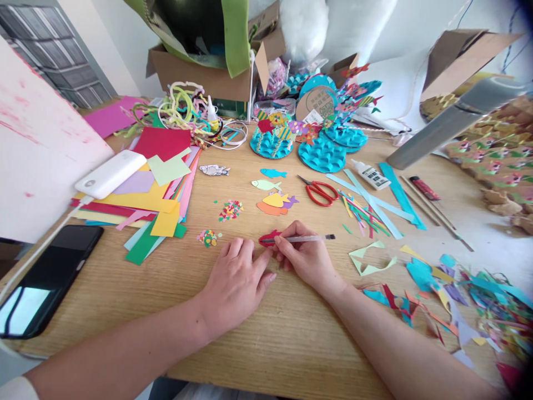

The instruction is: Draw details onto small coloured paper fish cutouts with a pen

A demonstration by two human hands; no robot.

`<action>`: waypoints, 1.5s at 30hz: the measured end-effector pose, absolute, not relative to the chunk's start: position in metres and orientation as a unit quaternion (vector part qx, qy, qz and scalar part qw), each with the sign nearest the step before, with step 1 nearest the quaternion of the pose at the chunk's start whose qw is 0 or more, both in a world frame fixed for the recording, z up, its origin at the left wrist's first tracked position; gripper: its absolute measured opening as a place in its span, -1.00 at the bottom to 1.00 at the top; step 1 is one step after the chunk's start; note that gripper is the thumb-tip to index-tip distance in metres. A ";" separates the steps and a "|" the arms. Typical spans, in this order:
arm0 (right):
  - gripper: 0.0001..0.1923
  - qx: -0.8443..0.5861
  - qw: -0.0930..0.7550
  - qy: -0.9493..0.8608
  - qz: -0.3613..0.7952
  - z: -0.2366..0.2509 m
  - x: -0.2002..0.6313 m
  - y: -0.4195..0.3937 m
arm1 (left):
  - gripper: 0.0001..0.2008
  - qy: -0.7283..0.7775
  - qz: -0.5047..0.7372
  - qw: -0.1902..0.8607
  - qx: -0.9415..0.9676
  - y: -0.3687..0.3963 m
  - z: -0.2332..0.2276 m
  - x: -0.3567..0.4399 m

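Observation:
A small red paper fish [267, 239] lies flat on the wooden table, partly covered by my fingers. My right hand [306, 256] is closed around a pen [310, 238], its tip on the fish. With fingers apart, my left hand [239, 278] rests on the table, and its index fingertip touches the fish's lower edge. Just beyond are a blue paper fish [273, 173], a pale green one [266, 185], a yellow one [275, 199] and an orange one [271, 209]. Two piles of tiny paper bits, one of them a mixed pile [230, 210], sit left of the fish.
Red-handled scissors [320, 193], a glue bottle [370, 174] and paper strips lie to the right, with paper scraps [462, 328] nearer me. Coloured sheets [162, 144], a power bank [110, 173] and a phone [50, 278] are left. Blue egg-tray pieces [321, 155] stand behind.

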State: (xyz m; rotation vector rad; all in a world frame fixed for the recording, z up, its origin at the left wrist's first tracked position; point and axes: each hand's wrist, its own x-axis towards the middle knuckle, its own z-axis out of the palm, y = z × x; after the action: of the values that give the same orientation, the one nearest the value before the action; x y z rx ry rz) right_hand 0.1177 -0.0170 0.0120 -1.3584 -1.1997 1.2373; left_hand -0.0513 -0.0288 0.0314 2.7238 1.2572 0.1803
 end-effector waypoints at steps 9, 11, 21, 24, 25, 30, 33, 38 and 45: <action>-0.68 -0.559 0.454 -0.483 0.498 0.011 0.118 -0.017 | -0.60 0.417 0.062 0.064 0.905 -0.029 0.030 -0.052; -0.68 -0.560 0.454 -0.483 0.497 0.012 0.118 -0.017 | -0.60 0.418 0.063 0.065 0.904 -0.029 0.030 -0.052; -0.68 -0.566 0.462 -0.478 0.488 0.013 0.119 -0.018 | -0.59 0.418 0.058 0.065 0.904 -0.029 0.030 -0.052; -0.67 -0.564 0.460 -0.475 0.495 0.014 0.118 -0.018 | -0.60 0.418 0.059 0.066 0.904 -0.029 0.030 -0.052; -0.66 -0.564 0.458 -0.475 0.496 0.014 0.118 -0.017 | -0.60 0.418 0.058 0.066 0.904 -0.029 0.030 -0.052; -0.66 -0.568 0.459 -0.474 0.492 0.013 0.118 -0.017 | -0.59 0.417 0.054 0.067 0.905 -0.030 0.030 -0.052; -0.68 -0.563 0.465 -0.478 0.488 0.013 0.119 -0.017 | -0.58 0.416 0.051 0.069 0.905 -0.029 0.030 -0.052; -0.68 -0.564 0.460 -0.477 0.492 0.015 0.118 -0.018 | -0.59 0.416 0.053 0.070 0.905 -0.029 0.030 -0.052; -0.69 -0.556 0.454 -0.488 0.497 0.014 0.117 -0.018 | -0.60 0.417 0.057 0.063 0.905 -0.029 0.031 -0.051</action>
State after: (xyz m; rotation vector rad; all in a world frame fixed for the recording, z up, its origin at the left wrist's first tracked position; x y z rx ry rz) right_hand 0.1171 -0.0177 0.0139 -1.3725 -1.2035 1.2265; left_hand -0.0514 -0.0286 0.0309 2.7346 1.2602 0.1720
